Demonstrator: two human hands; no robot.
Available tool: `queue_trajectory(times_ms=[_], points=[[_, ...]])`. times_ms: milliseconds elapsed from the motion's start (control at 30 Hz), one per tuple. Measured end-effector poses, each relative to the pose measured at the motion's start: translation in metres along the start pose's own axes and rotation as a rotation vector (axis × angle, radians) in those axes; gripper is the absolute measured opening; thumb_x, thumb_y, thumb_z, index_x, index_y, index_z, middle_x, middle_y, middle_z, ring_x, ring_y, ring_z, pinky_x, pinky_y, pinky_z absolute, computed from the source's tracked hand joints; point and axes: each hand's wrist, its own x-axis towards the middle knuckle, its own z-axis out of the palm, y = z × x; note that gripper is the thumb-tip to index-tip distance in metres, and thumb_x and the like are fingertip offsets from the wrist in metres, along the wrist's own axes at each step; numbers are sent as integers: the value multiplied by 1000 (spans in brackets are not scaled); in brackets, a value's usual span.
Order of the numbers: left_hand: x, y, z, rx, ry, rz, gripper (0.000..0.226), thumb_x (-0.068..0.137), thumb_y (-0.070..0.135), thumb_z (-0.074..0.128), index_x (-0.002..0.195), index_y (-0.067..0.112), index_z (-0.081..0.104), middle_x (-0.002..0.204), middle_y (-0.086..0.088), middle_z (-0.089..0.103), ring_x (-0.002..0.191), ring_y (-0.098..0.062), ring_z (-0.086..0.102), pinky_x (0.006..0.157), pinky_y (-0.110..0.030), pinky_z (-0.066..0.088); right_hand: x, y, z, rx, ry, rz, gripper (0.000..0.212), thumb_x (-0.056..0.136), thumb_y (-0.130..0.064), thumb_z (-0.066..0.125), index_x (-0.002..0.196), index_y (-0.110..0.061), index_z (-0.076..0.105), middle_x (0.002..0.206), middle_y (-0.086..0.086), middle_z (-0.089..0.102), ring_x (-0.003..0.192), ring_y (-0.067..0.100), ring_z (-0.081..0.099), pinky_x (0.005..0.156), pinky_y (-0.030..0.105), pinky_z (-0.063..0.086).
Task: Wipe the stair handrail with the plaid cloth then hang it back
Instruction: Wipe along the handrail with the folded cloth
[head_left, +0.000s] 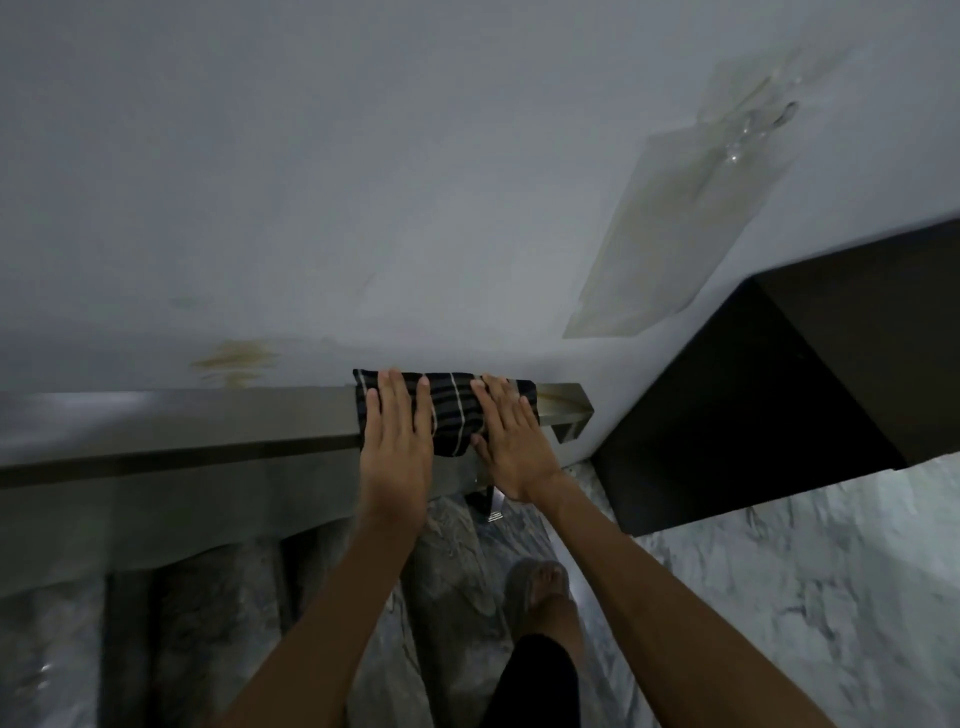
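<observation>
Pressing down with both palms, the person has the plaid cloth (456, 410) draped over the top of the stair handrail (208, 421), near its right end where the rail turns toward the wall (363, 208). The left hand (397, 431) lies flat with fingers spread and extended, covering the cloth's left part; the right hand (511, 436) is likewise flat and open, its fingers reaching across the cloth's right part, thumb tucked at the lower edge. Neither hand pinches the fabric; both seem to pin it against the metal, which would suit either a wiping stroke or smoothing it in place. The cloth sits beneath and between the hands, its middle stripes showing in the gap. Whether this is wiping or hanging back cannot be told. Marble steps (457, 561) lie below.
</observation>
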Motion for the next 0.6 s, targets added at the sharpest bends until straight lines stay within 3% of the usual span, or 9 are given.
queue_trajectory(times_ms=[433, 600], points=[[38, 103, 18, -29, 26, 36, 96, 95, 38, 48, 150, -7, -16, 157, -40, -2, 148, -52, 1, 122, -60, -2, -5, 105, 15, 17, 23, 38, 66, 105, -31, 35, 158, -16, 0, 167, 6, 0, 154, 24, -5, 126, 45, 1], [47, 135, 17, -50, 37, 22, 90, 98, 36, 44, 151, -6, -16, 158, -37, 0, 148, -50, 3, 123, -57, 4, -8, 141, 20, 26, 60, 5, 64, 105, -31, 38, 158, -16, 5, 167, 6, 4, 154, 24, -1, 126, 46, 4]])
